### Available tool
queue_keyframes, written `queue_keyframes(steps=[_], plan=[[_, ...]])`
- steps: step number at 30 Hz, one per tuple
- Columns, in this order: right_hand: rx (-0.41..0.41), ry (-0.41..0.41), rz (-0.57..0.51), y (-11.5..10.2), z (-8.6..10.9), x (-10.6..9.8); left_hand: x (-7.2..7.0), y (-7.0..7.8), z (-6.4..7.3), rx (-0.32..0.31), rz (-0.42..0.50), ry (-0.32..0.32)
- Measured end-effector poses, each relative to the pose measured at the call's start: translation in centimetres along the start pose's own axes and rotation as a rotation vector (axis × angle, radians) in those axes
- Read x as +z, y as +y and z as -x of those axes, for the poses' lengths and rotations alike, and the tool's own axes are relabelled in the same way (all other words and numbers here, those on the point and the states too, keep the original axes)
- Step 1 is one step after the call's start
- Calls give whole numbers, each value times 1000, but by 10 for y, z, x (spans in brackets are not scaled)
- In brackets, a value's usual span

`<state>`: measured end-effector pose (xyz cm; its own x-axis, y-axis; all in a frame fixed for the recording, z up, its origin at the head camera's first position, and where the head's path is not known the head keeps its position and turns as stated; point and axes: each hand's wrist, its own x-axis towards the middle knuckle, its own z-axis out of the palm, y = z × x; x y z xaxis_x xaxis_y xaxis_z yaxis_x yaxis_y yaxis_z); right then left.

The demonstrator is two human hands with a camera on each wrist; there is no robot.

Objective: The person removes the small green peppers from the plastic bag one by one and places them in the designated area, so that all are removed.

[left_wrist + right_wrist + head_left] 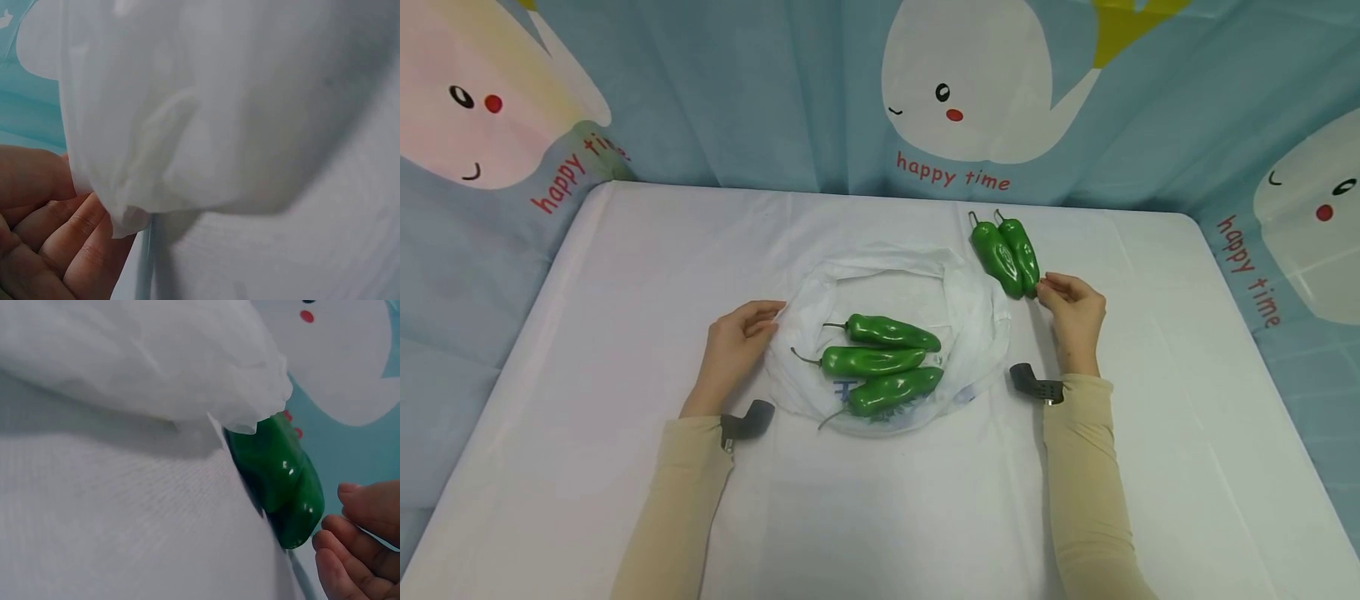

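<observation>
A white plastic bag [988, 325] lies on the table with its mouth spread wide. Three long green peppers lie inside it, among them an upper pepper [891, 332] and a lower pepper [895, 390], stems toward the left. My left hand [737, 346] pinches the bag's left rim between thumb and fingers; the left wrist view shows the film [187, 125] at the fingertips. Two more green peppers [996, 257] lie side by side beyond the bag's right side. My right hand [1075, 317] is at their lower tips, thumb and fingers loosely bent and apart in the right wrist view, gripping nothing.
A white cloth covers the table [880, 517]. Behind it and along the sides hangs a blue curtain [760, 100] printed with whales. Each wrist wears a dark camera mount, such as the left mount [751, 421].
</observation>
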<state>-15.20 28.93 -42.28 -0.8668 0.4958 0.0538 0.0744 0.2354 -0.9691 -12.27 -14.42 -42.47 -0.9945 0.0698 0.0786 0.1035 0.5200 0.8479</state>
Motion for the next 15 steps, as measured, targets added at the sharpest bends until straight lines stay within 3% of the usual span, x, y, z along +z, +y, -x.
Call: queue_keyframes(steps=[15], plan=[[-61, -13, 61, -13, 4, 1, 0, 2, 0, -19, -9, 5]])
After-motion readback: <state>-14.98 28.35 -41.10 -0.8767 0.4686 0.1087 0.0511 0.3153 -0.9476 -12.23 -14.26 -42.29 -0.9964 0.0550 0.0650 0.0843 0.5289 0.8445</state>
